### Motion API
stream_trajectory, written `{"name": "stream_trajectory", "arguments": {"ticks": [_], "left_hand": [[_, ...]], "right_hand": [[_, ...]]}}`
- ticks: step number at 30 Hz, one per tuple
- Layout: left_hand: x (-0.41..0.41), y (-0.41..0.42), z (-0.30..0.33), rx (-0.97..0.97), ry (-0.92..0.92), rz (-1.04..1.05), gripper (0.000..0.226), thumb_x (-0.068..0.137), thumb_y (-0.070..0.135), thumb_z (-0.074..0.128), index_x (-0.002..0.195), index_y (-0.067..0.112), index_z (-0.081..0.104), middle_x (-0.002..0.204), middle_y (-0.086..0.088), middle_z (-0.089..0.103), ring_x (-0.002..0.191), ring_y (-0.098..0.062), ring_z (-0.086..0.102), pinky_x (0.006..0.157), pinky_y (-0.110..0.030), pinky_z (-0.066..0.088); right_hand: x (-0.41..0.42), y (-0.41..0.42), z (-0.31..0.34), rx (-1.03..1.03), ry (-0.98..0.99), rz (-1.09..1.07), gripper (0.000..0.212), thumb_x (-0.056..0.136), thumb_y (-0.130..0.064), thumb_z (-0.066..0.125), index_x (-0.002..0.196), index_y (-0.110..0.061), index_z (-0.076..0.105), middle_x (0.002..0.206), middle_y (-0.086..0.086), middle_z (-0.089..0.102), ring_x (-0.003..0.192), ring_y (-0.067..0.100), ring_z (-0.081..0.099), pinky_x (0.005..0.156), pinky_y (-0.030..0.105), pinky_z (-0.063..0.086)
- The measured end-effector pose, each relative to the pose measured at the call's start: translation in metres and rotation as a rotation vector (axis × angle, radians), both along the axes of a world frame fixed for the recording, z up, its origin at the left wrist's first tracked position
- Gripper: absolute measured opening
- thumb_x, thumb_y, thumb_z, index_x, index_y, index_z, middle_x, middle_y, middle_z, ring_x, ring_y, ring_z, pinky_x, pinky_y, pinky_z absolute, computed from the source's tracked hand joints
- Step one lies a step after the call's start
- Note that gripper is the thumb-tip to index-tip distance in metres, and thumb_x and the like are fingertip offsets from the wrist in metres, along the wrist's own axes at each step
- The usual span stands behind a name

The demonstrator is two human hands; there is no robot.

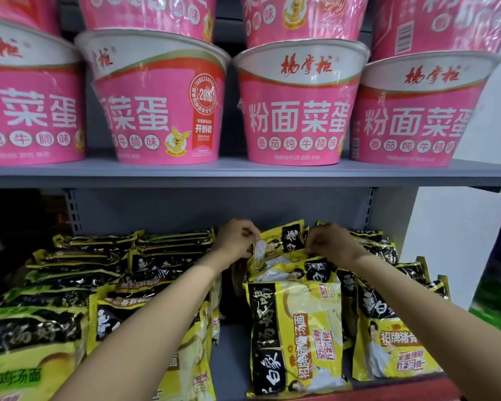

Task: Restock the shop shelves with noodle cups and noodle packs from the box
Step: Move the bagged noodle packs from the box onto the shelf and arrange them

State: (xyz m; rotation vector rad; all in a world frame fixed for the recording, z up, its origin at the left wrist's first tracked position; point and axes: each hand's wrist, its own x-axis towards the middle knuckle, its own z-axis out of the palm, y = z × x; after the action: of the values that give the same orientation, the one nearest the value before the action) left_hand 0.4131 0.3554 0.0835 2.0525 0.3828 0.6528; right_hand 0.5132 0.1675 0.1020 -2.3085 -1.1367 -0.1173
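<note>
— Noodle pack (281, 241), where is it?
— Far back on the lower shelf (235, 363), standing at the rear of the middle row of yellow packs (297, 337).
— Who holds it?
— Both hands. The left hand (236, 241) pinches its left top corner, the right hand (330, 244) curls over its right top corner.
— And above?
— Pink noodle cups (298, 105) stand stacked in a row on the upper shelf (243, 172).

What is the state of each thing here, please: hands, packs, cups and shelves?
Left hand: pinches the rear noodle pack.
Right hand: grips the same pack.
Front noodle pack: leaning, sealed.
Pink noodle cups: upright, stacked, wrapped.
Upper shelf: stocked.
Lower shelf: partly filled.
</note>
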Motion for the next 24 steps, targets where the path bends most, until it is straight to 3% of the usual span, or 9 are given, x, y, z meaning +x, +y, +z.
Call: {"name": "stream_trajectory", "arguments": {"ticks": [3, 7, 9, 10, 12, 14, 17, 21, 24], "left_hand": [[-0.003, 0.004, -0.001, -0.109, -0.007, -0.006, 0.027, 0.091, 0.001, 0.055, 0.068, 0.015, 0.057, 0.093, -0.009, 0.06, 0.072, -0.014, 0.059, 0.056, -0.019, 0.053], [-0.005, 0.007, 0.004, 0.051, 0.271, -0.087, 0.017, 0.089, -0.001, 0.056, 0.077, 0.012, 0.056, 0.087, -0.008, 0.06, 0.072, -0.017, 0.059, 0.061, -0.023, 0.052], [-0.007, 0.006, 0.011, 0.206, 0.348, -0.087, 0.014, 0.086, 0.0, 0.061, 0.094, 0.011, 0.06, 0.1, -0.012, 0.063, 0.087, -0.023, 0.06, 0.072, -0.029, 0.05], [-0.008, 0.004, 0.013, 0.279, 0.356, -0.092, 0.025, 0.085, 0.001, 0.062, 0.108, 0.01, 0.059, 0.112, -0.012, 0.062, 0.099, -0.025, 0.059, 0.079, -0.029, 0.047], [-0.009, -0.001, 0.016, 0.304, 0.335, -0.169, 0.054, 0.086, 0.003, 0.061, 0.136, 0.014, 0.043, 0.136, -0.01, 0.049, 0.124, -0.024, 0.048, 0.091, -0.024, 0.037], [-0.009, -0.008, 0.016, 0.288, 0.291, -0.26, 0.069, 0.089, 0.005, 0.058, 0.147, 0.024, 0.025, 0.147, -0.007, 0.036, 0.136, -0.021, 0.034, 0.1, -0.021, 0.029], [-0.003, -0.009, 0.015, 0.373, 0.267, -0.288, 0.075, 0.089, 0.004, 0.058, 0.146, 0.034, 0.02, 0.139, -0.009, 0.044, 0.129, -0.018, 0.041, 0.103, -0.024, 0.031], [-0.003, -0.008, 0.016, 0.515, 0.318, -0.265, 0.072, 0.085, -0.002, 0.06, 0.143, 0.032, 0.034, 0.115, -0.009, 0.056, 0.105, -0.019, 0.053, 0.083, -0.022, 0.04], [-0.008, -0.01, 0.019, 0.607, 0.361, -0.28, 0.084, 0.083, -0.008, 0.059, 0.145, 0.036, 0.024, 0.137, 0.001, 0.044, 0.115, -0.019, 0.05, 0.09, -0.021, 0.038]], "right_hand": [[0.001, 0.002, -0.001, -0.019, -0.049, -0.024, 0.037, 0.084, -0.006, 0.062, 0.057, -0.029, 0.052, 0.085, 0.002, 0.066, 0.088, 0.019, 0.061, 0.075, 0.025, 0.042], [0.0, 0.003, -0.002, -0.054, -0.04, -0.019, 0.037, 0.089, -0.007, 0.058, 0.061, -0.029, 0.048, 0.092, 0.005, 0.065, 0.086, 0.017, 0.057, 0.074, 0.023, 0.038], [0.0, 0.003, -0.002, -0.061, -0.02, -0.01, 0.035, 0.09, -0.008, 0.057, 0.063, -0.028, 0.047, 0.093, 0.006, 0.064, 0.085, 0.015, 0.054, 0.073, 0.023, 0.036], [0.0, 0.004, -0.001, -0.062, -0.01, -0.007, 0.034, 0.09, -0.008, 0.057, 0.064, -0.027, 0.048, 0.094, 0.007, 0.064, 0.085, 0.016, 0.054, 0.074, 0.023, 0.036], [0.0, 0.004, -0.002, -0.066, -0.002, -0.001, 0.03, 0.091, -0.009, 0.055, 0.067, -0.026, 0.049, 0.093, 0.006, 0.063, 0.086, 0.016, 0.055, 0.074, 0.024, 0.037], [-0.002, 0.003, -0.002, -0.07, -0.003, 0.008, 0.026, 0.092, -0.01, 0.053, 0.071, -0.024, 0.05, 0.089, 0.002, 0.06, 0.084, 0.016, 0.054, 0.074, 0.024, 0.037], [-0.001, 0.002, -0.002, -0.06, -0.006, 0.025, 0.027, 0.092, -0.009, 0.053, 0.07, -0.024, 0.049, 0.087, 0.001, 0.06, 0.084, 0.016, 0.055, 0.075, 0.025, 0.04], [-0.001, 0.001, -0.001, -0.047, 0.007, 0.038, 0.015, 0.091, -0.009, 0.055, 0.079, -0.018, 0.053, 0.089, 0.001, 0.06, 0.087, 0.017, 0.056, 0.076, 0.025, 0.04], [-0.002, 0.0, -0.002, -0.046, 0.029, 0.051, 0.021, 0.092, -0.01, 0.054, 0.075, -0.023, 0.05, 0.091, 0.001, 0.06, 0.086, 0.016, 0.055, 0.077, 0.024, 0.039]]}}
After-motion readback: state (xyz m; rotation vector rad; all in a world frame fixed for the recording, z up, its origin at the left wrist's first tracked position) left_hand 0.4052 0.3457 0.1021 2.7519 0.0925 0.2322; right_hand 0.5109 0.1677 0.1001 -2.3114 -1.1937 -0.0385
